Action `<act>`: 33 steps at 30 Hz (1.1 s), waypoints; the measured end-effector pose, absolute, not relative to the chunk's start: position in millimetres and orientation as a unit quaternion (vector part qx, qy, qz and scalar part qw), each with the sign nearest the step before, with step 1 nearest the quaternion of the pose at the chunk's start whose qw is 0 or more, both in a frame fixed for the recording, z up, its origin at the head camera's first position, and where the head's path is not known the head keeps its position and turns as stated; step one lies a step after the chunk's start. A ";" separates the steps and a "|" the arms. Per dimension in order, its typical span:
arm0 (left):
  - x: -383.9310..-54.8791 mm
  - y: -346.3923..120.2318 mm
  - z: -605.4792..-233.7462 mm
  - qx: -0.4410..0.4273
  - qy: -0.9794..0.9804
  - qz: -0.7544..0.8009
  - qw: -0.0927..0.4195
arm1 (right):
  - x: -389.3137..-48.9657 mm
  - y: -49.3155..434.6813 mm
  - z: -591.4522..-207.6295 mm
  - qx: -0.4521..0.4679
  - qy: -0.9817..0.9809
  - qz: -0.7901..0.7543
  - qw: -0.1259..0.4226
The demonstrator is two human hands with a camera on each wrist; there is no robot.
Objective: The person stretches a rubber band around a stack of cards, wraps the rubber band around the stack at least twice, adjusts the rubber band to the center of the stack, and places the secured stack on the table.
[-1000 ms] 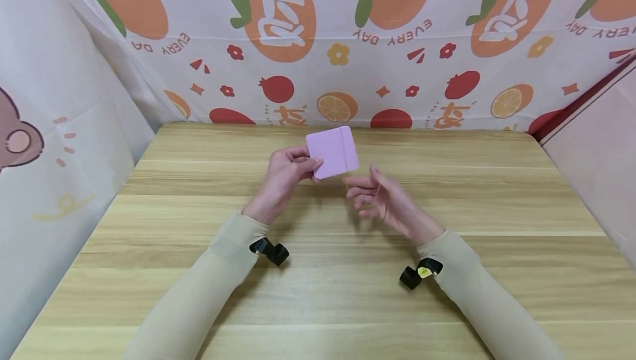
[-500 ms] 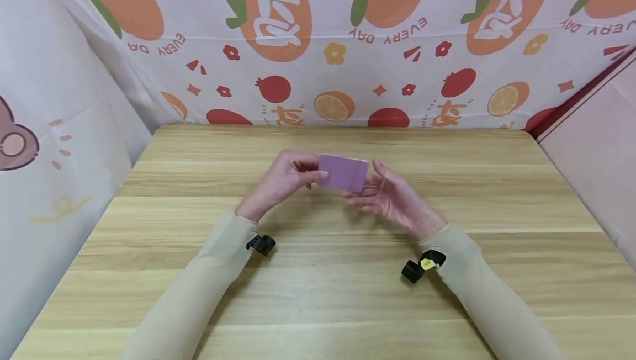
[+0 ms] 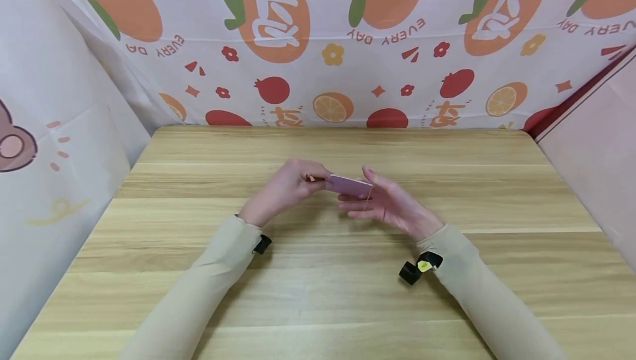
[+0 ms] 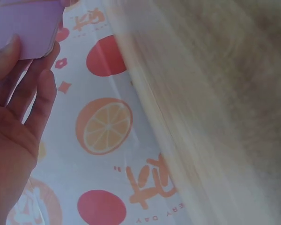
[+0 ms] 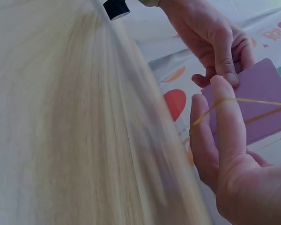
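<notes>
My left hand [image 3: 290,188] pinches a thin stack of purple cards [image 3: 349,186] with rounded corners, its thumb [image 5: 227,70] on the face. The stack is tilted nearly edge-on to the head view, above the table. My right hand [image 3: 395,207] is at its other end, fingers extended and spread. A thin yellow rubber band [image 5: 260,101] stretches across the right fingers and in front of the cards. A second band line crosses the stack's face in the right wrist view. In the left wrist view the stack [image 4: 30,30] lies between thumb and fingers.
A wooden table [image 3: 308,294] spans the space under both hands. Behind it hangs a white curtain [image 3: 318,40] printed with fruit, with another white cloth [image 3: 59,89] at the left. Black wrist cameras [image 3: 410,273] are strapped over beige sleeves.
My left hand has moved the stack right and nearer, tilting it from face-up view to almost edge-on. The right hand now overlaps its end, fingers spread with the band stretched.
</notes>
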State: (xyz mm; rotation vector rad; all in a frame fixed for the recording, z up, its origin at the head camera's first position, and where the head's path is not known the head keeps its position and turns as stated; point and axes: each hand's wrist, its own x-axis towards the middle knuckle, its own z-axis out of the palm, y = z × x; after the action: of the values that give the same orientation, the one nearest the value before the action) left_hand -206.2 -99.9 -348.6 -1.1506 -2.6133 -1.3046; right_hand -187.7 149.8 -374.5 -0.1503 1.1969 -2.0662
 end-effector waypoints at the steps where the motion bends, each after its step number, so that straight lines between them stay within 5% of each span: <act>1: -205.8 -98.6 -348.9 -0.377 -0.832 -0.406 0.011 | -187.8 149.3 -374.9 -0.056 0.470 -0.802 0.364; 7: -203.7 -94.6 -353.6 -0.383 -0.829 -0.404 0.046 | -187.2 146.9 -374.9 -0.018 0.483 -0.804 0.345; 18: -192.1 -85.0 -353.1 -0.227 -0.826 -0.516 -0.004 | -184.7 143.2 -378.6 -0.016 0.546 -0.772 0.325; 27: -194.2 -78.1 -357.8 -0.149 -0.788 -0.597 -0.002 | -181.1 138.3 -387.3 0.023 0.348 -0.880 0.322; 33: -197.5 -77.9 -357.0 -0.063 -0.750 -0.658 -0.010 | -180.0 132.5 -387.2 0.051 0.292 -0.917 0.266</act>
State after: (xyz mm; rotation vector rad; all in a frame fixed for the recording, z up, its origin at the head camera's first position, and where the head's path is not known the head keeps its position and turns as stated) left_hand -197.5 -77.9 -357.0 -0.2002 -2.3715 -2.0799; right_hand -180.0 132.5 -387.2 0.1367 0.7875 -2.4767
